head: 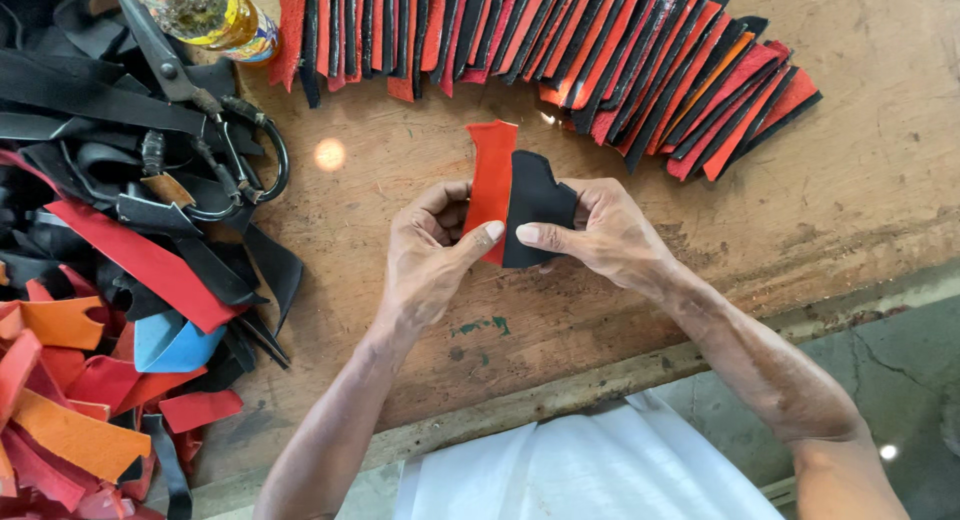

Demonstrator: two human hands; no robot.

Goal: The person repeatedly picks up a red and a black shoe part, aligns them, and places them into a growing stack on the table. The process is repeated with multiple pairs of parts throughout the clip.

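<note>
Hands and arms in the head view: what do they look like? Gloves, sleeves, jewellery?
Both hands are bare: no gloves on the left hand or the right hand. No rings, watch or wristband show. Both forearms are uncovered as far as the frame's lower edge, so no sleeves are in view. Thumbnails are short and unpainted. A white garment lies between the arms.

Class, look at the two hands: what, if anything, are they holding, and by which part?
Both hold a folded leather piece, red on one side, black on the other. The left hand pinches the red side's lower edge, the right hand the black side's lower edge.
</note>
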